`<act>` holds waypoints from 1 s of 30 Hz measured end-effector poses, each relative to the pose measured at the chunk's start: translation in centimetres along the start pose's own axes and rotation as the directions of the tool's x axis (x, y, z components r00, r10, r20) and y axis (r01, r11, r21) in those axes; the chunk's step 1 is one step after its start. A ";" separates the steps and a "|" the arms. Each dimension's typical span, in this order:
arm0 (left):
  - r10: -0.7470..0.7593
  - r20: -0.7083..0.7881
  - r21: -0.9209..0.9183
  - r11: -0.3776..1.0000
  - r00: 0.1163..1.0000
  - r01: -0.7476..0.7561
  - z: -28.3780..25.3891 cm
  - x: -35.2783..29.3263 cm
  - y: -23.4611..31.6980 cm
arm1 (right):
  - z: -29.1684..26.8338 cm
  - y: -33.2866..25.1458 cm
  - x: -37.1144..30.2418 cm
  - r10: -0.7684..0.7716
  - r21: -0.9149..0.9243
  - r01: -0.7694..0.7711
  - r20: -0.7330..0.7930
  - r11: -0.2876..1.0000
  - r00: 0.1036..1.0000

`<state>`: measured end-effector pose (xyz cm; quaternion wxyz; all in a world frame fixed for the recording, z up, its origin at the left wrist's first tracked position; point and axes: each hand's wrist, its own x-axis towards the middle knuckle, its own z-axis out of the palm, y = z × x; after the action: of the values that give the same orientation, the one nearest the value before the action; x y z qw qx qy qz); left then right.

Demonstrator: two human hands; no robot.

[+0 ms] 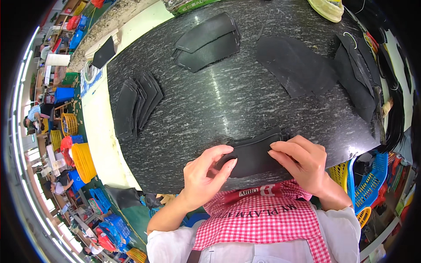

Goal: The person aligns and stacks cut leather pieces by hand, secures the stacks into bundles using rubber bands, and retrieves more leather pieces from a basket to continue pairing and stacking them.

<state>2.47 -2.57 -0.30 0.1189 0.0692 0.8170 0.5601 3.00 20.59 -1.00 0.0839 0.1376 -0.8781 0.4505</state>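
A black leather-like piece point(254, 161) lies along the near edge of the dark table, with a folded or layered strip along its far side. Its left end is in my left hand point(204, 173), the index finger at the upper edge and the thumb lower down, tips a little apart. My right hand point(305, 162) pinches the far right part of the same piece between thumb and fingers. The undersides of the fingers are hidden.
Several stacked black pieces point(137, 103) lie at the left, and a stitched pair point(208, 41) farther back. Larger black cut pieces point(294, 65) spread over the right. Blue and yellow baskets point(370, 182) stand below the right edge. Other people work at the far left.
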 end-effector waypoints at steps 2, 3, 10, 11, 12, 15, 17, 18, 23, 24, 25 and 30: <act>0.058 0.024 0.120 0.991 0.998 -0.060 -0.1 0.1 -0.1 | -0.1 -0.1 0.4 0.004 -0.014 -0.004 0.009 1.000 1.000; 0.055 0.022 0.120 0.991 0.998 -0.057 0.0 0.3 0.0 | -0.2 -0.3 0.7 0.023 -0.041 -0.022 0.033 0.999 0.999; 0.392 0.198 0.674 0.611 0.899 -0.415 -1.2 2.3 0.8 | -3.5 0.9 2.7 0.072 -0.113 -0.054 0.163 0.992 0.984; 0.376 0.194 0.677 0.617 0.906 -0.401 -1.7 2.8 1.4 | -4.6 1.3 3.3 0.057 -0.168 -0.042 0.083 0.985 0.995; 0.360 0.191 0.680 0.622 0.913 -0.388 -2.0 3.4 2.0 | -5.5 1.9 4.1 0.037 -0.224 -0.035 0.002 0.974 0.999; 0.477 0.220 0.639 0.589 0.851 -0.495 -1.9 5.2 2.1 | -5.0 3.7 8.0 -0.202 -0.349 0.162 -0.080 0.923 0.976; 0.628 0.209 0.681 0.457 0.750 -0.572 -2.1 9.4 2.1 | -4.1 5.1 8.3 -0.247 -0.425 0.232 0.023 0.875 0.969; 0.661 0.173 0.741 0.401 0.730 -0.539 -2.7 12.1 2.0 | -3.9 5.3 8.3 -0.262 -0.418 0.270 0.079 0.867 0.962; 0.539 0.043 0.847 0.427 0.841 -0.317 -5.0 20.7 -1.4 | -5.2 4.0 6.8 -0.108 -0.114 0.097 -0.096 0.989 0.989; 0.538 0.037 0.850 0.426 0.842 -0.309 -5.6 20.8 -1.8 | -5.4 2.7 6.3 -0.114 -0.109 0.104 -0.092 0.989 0.989; 0.526 0.027 0.794 0.505 0.850 -0.338 -5.8 20.8 -1.8 | -5.7 1.5 5.6 -0.225 -0.124 0.221 -0.026 0.967 0.974; 0.724 -0.030 0.727 0.489 0.689 -0.482 -5.1 19.7 0.4 | -1.4 -0.4 2.6 -0.501 -0.173 0.598 0.395 0.783 0.770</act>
<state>-17.85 -2.20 -0.42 -0.2617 0.2979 0.8874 0.2350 0.68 21.11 0.85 0.0856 0.4500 -0.8551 0.2429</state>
